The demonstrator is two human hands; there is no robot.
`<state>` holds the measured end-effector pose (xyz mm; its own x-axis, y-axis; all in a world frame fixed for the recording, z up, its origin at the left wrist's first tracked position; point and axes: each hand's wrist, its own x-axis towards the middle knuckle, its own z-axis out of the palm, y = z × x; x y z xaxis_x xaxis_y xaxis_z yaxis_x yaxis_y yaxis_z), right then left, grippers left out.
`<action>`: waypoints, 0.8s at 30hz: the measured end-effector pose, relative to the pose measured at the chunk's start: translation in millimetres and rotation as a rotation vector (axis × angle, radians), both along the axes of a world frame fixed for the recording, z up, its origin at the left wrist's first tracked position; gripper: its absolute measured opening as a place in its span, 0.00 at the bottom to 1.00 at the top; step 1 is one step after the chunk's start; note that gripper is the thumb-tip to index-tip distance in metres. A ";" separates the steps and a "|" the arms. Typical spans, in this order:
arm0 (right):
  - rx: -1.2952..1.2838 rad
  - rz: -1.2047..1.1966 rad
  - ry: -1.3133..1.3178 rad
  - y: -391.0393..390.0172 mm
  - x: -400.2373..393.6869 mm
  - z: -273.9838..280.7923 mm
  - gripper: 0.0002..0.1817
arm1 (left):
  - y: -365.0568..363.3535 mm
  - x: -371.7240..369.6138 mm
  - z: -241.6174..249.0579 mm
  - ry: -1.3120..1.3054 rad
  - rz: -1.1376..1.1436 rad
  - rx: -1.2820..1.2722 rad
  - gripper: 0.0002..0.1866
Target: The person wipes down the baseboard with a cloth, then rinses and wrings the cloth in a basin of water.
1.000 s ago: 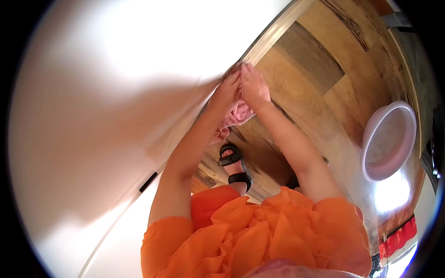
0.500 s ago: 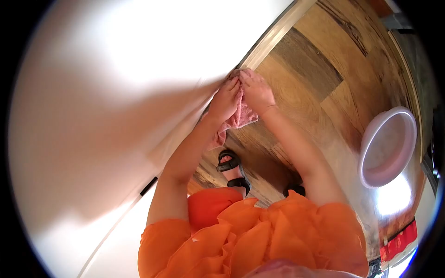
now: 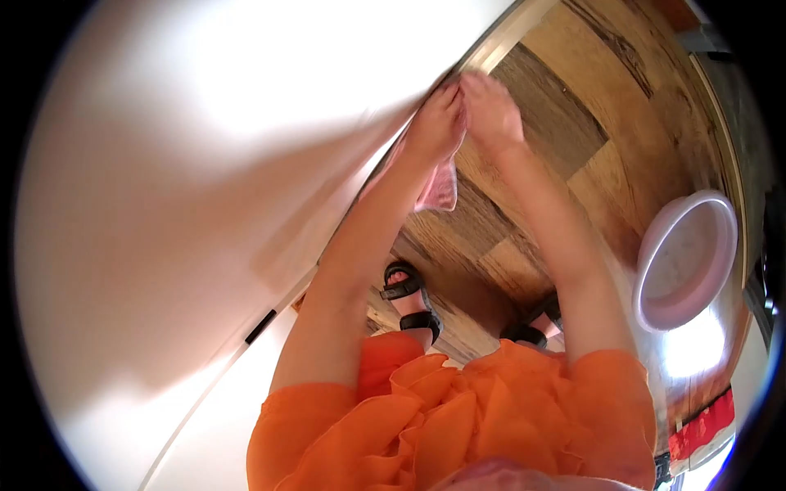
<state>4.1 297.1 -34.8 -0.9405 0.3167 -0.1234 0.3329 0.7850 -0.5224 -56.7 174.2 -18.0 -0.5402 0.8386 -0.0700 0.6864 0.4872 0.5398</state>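
A pink cloth [image 3: 438, 188] hangs down from between my two hands at the edge of the white panel [image 3: 205, 188]. My left hand [image 3: 438, 123] is closed on the cloth, close against the panel's edge. Beside it, my right hand [image 3: 493, 110] has its fingertips pressed to the cloth at the same edge, over a pale strip [image 3: 499, 45]. Both hands are slightly blurred. The part of the cloth under the fingers is hidden.
A light pink basin [image 3: 688, 262] stands on the wood-patterned floor [image 3: 565, 123] at the right. My sandalled foot [image 3: 409, 299] is below my arms, the other partly hidden by orange ruffled clothing [image 3: 458, 417]. Something red [image 3: 702, 425] lies at the lower right.
Both hands have moved forward along the panel's edge, up and to the right in view, taking the cloth with them. The basin has stayed in place.
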 end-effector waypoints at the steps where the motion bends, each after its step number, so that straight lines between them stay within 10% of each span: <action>1: 0.094 0.020 0.001 -3.2 0.9 -6.9 0.26 | 2.6 0.2 -0.8 -0.017 0.012 0.025 0.19; 5: 0.572 0.286 -0.144 -59.0 18.3 21.5 0.26 | -46.5 13.6 18.6 -0.088 -0.005 0.061 0.23; 7: 0.020 0.254 -0.229 -124.6 38.4 12.0 0.29 | -123.1 37.0 25.2 -0.185 0.040 -0.123 0.26; 12: -0.279 0.366 -0.117 -224.8 72.7 23.2 0.26 | -281.4 92.5 31.2 -0.021 -0.019 -0.350 0.29; 19: -0.012 0.234 0.043 -146.7 48.7 20.1 0.19 | -138.4 78.3 39.0 -0.038 0.217 -0.143 0.25; 24: -0.036 0.466 0.029 -147.4 51.0 13.5 0.18 | -182.7 78.9 22.8 0.081 0.148 -0.201 0.21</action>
<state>55.1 149.7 -21.3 -0.9846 -0.1442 -0.0984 -0.0657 0.8284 -0.5562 22.2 -8.5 4.8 -0.6666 0.7238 -0.1783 0.6370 0.6773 0.3681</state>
